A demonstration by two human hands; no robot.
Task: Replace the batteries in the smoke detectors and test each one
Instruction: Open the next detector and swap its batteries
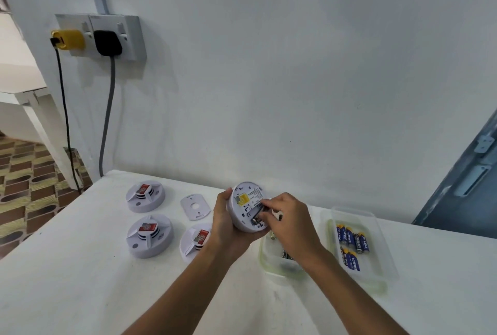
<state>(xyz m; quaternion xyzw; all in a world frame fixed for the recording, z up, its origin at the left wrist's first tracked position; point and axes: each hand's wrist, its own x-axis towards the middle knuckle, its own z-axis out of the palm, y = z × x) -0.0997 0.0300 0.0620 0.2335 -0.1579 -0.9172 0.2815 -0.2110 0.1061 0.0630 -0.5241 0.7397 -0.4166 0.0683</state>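
White table (pixel 80 281) against a pale wall (pixel 295 65); wall socket (pixel 100 36) upper left carries a yellow plug (pixel 68 39) and a black plug (pixel 107 42). Left hand (pixel 228 224) grips the open detector (pixel 246 207) from below, held above the table with its back facing up; right hand (pixel 290 220) has fingertips curled into the battery bay, pinching at a battery (pixel 257 213). Three detectors (pixel 150 236) and a backplate (pixel 195 206) lie to the left; a clear tray (pixel 376 270) of blue batteries (pixel 352 239) sits to the right.
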